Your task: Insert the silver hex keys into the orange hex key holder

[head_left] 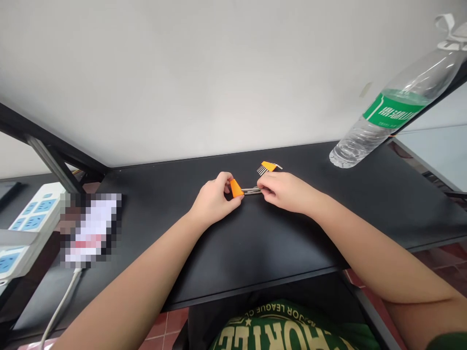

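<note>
On the black table [255, 243] my left hand [213, 199] is closed around an orange holder [236, 188] with thin metal keys sticking out to the right. My right hand [282, 190] pinches the free ends of those metal keys [251, 190]. Just behind my right hand lies a second orange holder [267, 167] with a row of metal keys, untouched.
A clear water bottle [394, 107] with a green label stands at the table's back right. At the left edge are a blurred phone [91, 231] with a white cable and a white power strip [25, 228]. A white wall rises behind the table.
</note>
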{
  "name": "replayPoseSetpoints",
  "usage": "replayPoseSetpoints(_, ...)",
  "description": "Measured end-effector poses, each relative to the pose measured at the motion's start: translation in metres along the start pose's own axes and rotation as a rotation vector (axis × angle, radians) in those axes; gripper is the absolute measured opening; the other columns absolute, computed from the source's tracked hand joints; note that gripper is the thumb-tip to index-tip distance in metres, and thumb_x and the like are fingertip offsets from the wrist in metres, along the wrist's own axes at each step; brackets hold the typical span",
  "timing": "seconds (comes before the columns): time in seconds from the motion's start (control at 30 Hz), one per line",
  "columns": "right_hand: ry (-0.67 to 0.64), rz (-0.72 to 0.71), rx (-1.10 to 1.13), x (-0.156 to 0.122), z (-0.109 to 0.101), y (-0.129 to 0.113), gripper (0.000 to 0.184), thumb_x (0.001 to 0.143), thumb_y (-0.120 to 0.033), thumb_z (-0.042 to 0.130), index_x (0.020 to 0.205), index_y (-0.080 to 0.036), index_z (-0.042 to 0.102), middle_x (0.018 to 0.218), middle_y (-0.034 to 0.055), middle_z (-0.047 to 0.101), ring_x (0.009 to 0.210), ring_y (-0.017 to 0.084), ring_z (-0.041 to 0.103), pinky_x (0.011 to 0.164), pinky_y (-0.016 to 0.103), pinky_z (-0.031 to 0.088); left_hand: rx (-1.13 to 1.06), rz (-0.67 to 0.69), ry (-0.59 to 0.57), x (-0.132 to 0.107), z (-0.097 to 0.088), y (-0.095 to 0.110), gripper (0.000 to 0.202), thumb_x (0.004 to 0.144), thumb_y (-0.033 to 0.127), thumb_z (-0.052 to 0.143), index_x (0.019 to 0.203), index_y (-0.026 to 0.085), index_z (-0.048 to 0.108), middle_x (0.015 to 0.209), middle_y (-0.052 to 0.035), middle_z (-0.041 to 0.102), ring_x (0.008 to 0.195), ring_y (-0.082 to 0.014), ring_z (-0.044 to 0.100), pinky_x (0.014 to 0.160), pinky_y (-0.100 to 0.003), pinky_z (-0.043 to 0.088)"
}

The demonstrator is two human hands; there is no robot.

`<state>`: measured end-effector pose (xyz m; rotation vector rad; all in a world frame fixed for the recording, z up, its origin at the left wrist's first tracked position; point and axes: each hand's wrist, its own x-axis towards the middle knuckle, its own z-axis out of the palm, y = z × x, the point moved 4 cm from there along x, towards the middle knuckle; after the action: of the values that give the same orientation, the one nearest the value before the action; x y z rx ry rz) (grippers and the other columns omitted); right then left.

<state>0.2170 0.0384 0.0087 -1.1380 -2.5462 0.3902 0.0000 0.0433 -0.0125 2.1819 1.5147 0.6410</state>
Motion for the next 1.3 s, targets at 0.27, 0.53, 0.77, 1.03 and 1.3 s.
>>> replayPoseSetpoints(0.27,0.028,-0.100,0.018,-0.003,-0.002,0.000,0.020,0.101,-0.017,0.048,0.094,-0.019,0.067,0.091,0.0057,0.063,0.076,0.017,0.056,0.068,0.030,0.041,-0.015,-0.005,-0.008,0.000,0.001,-0.001,0.043,0.080,0.044,0.074,0.113,0.026,0.052,0.097,-0.0003,0.071,0.089,-0.0207,0.070,0.077,-0.035,0.056)
replayPoseSetpoints(0.53,0.042,-0.119,-0.004,-0.005,-0.008,0.002,0.024,0.104,-0.020,0.045,0.096,-0.020,0.068,0.097,0.0082,0.066,0.081,0.019,0.059,0.072,0.033,0.043,-0.020,-0.010,-0.003,0.000,0.001,-0.001,0.044,0.079,0.044,0.075,0.112,0.026,0.052,0.097,-0.0009,0.072,0.089,-0.0213,0.070,0.076,-0.034,0.056)
replayPoseSetpoints(0.77,0.038,-0.119,-0.003,-0.005,-0.009,0.004,0.024,0.104,-0.021,0.046,0.100,-0.020,0.070,0.100,0.0092,0.066,0.083,0.020,0.059,0.073,0.033,0.045,-0.026,-0.010,0.000,0.000,0.001,-0.002,0.045,0.078,0.045,0.076,0.112,0.026,0.052,0.096,-0.0006,0.072,0.088,-0.0207,0.071,0.077,-0.034,0.056)
replayPoseSetpoints(1.03,0.037,-0.139,0.055,-0.005,-0.005,-0.005,0.027,0.102,-0.015,0.044,0.102,-0.020,0.071,0.108,0.0100,0.068,0.083,0.020,0.062,0.076,0.034,0.049,0.027,0.045,-0.016,-0.002,0.002,0.004,0.045,0.078,0.046,0.077,0.110,0.025,0.055,0.100,-0.0020,0.073,0.090,-0.0222,0.070,0.082,-0.036,0.056)
replayPoseSetpoints(1.3,-0.030,0.123,0.579,0.004,0.022,-0.017,0.021,0.087,-0.007,0.054,0.101,-0.021,0.061,0.092,0.0016,0.068,0.080,0.016,0.067,0.076,0.031,0.054,0.198,0.218,0.029,-0.006,0.002,0.019,0.036,0.080,0.033,0.071,0.110,0.023,0.053,0.096,-0.0040,0.073,0.087,-0.0249,0.069,0.097,-0.045,0.051)
